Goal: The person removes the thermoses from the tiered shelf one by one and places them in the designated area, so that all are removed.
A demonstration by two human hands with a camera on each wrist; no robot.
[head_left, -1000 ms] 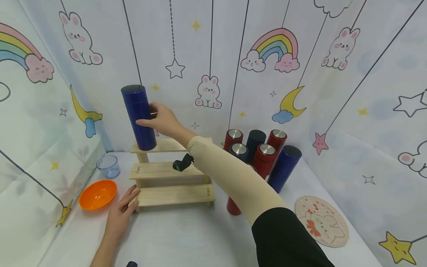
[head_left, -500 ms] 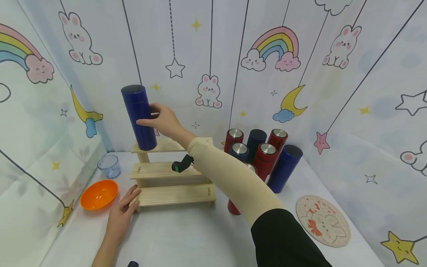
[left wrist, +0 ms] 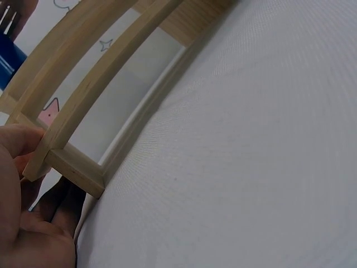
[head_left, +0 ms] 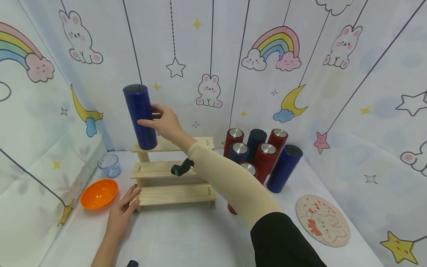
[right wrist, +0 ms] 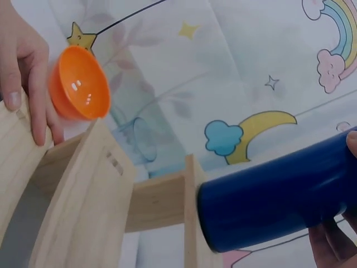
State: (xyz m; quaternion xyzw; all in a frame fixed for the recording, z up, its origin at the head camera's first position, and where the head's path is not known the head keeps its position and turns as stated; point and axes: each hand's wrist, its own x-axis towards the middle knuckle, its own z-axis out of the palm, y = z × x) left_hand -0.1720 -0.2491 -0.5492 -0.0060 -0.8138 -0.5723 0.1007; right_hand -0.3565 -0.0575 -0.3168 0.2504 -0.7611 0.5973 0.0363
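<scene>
My right hand (head_left: 168,124) holds a blue thermos flask (head_left: 140,116) between thumb and fingers. The flask is nearly upright, its dark lid on top. In the right wrist view, the flask's base (right wrist: 209,218) meets the top board's edge at the left end of a three-tier wooden shelf rack (head_left: 176,194). Lower down, my left hand (head_left: 121,213) grips the left end of the bottom board. The left wrist view has its fingers (left wrist: 19,139) around that board end, partly hidden.
Several red and blue flasks (head_left: 265,157) stand right of the rack, partly behind my right forearm. An orange bowl (head_left: 99,194) and a clear blue cup (head_left: 109,165) sit at the left. A round rabbit-print mat (head_left: 323,221) lies at the right. A patterned curtain closes off the back.
The blue flask and my right hand have shifted very slightly to the right. My left hand stays at the rack's end.
</scene>
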